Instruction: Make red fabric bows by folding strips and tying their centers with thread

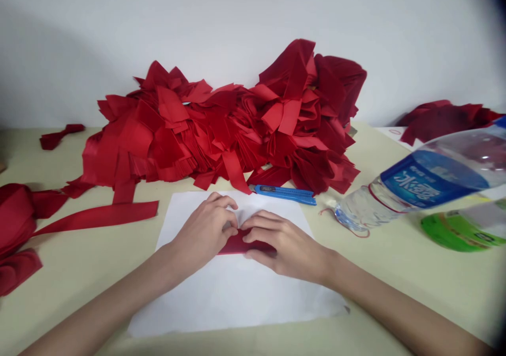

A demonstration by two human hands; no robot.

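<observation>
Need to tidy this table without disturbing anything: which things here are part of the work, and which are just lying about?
Part of the work:
left hand, right hand, folded red ribbon, white paper sheet, heap of cut red ribbon pieces

Just lying about:
blue utility knife, plastic water bottle, green round object

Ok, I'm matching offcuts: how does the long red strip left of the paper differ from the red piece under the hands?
The long red strip lies flat on the tabletop; the short red piece sits on white paper. The strip lies free; the piece is held by the left hand and right hand. Both are red.
</observation>
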